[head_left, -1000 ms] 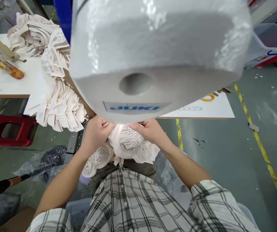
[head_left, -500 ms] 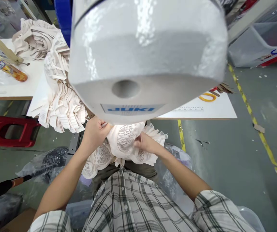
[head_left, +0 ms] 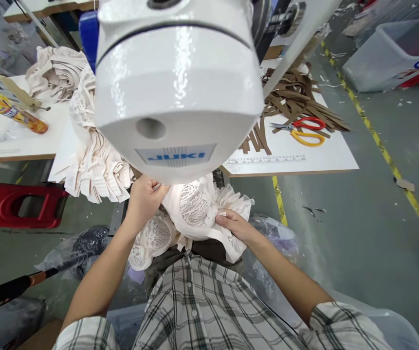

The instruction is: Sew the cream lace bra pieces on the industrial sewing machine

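Observation:
A cream lace bra [head_left: 196, 206] lies spread under the head of a white sewing machine [head_left: 180, 92], which hides its far edge and the needle area. My left hand [head_left: 146, 198] is closed in a pinch on the bra's left edge, close below the machine head. On the other side my right hand [head_left: 235, 224] grips the bra's lace between thumb and fingers. More of the cream lace hangs down towards my lap, with a second cup [head_left: 154, 236] below my left hand.
Cream bra pieces [head_left: 94, 167] are heaped left of the machine. Brown fabric strips [head_left: 293, 97], red-and-yellow scissors [head_left: 306, 131] and a printed ruler [head_left: 267, 159] lie on the right tabletop. A drink bottle [head_left: 15, 112] rests at far left, above a red stool [head_left: 19, 206].
My view has shifted back, so the scissors and brown strips now show. My right hand has moved right and slightly down along the bra; the left keeps its pinch.

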`<state>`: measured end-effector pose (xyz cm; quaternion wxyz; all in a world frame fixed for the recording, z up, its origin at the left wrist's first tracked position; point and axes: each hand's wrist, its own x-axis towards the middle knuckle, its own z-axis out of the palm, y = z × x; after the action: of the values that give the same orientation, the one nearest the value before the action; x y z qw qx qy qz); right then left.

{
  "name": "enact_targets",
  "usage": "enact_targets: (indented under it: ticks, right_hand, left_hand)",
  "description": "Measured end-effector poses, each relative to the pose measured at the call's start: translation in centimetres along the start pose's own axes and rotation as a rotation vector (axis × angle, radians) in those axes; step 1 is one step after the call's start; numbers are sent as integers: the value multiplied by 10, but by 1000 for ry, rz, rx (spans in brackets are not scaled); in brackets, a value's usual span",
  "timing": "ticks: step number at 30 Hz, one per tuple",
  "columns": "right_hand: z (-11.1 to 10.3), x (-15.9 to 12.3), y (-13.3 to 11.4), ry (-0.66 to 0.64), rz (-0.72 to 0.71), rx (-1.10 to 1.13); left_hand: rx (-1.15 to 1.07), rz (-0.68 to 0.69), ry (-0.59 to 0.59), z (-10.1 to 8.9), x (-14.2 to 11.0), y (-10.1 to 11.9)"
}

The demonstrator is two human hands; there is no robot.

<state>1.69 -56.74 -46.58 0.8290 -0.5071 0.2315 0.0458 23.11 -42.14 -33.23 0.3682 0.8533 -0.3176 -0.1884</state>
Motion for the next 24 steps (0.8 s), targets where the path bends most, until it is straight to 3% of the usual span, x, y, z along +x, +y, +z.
enact_targets:
  ticks: [3, 6, 8, 10, 12, 14, 15, 17, 19, 20, 22, 24]
  right_hand:
    - [0, -7, -9, 11, -24, -10]
    - [-4, -16, -17, 27, -72, -55]
    - [-8, -23, -25, 17, -122, -140]
    - [-8, -30, -37, -47, -186, -274]
    - [-1, -37, -54, -187, -271, -439]
    - [13, -45, -73, -353, -343, -600]
    - [21, -49, -82, -436, -366, -672]
    - [37, -54, -98, -572, -379, -795]
    - [45, -55, -109, -610, -367, -886]
    - [47, -53, -114, -577, -372, -928]
    - [44, -44, -120, -429, -425, -1001]
    - [38, -29, -124, -278, -505, -1037]
  left_hand:
    - [31, 41, 1, -1, -2, -7]
    - [133, 126, 128, -2, -11, -15]
    - [213, 229, 268, 0, -24, -14]
    - [246, 429, 330, 5, -40, -4]
    - [210, 724, 283, 12, -58, 13]
    - [203, 986, 139, 19, -71, 31]
    - [231, 1053, 34, 22, -75, 38]
    - [324, 1010, -239, 26, -78, 45]
    - [387, 796, -489, 25, -73, 41]
    - [391, 684, -551, 22, -68, 36]
    - [345, 500, -541, 15, -57, 25]
    - [234, 333, -437, 5, -45, 15]
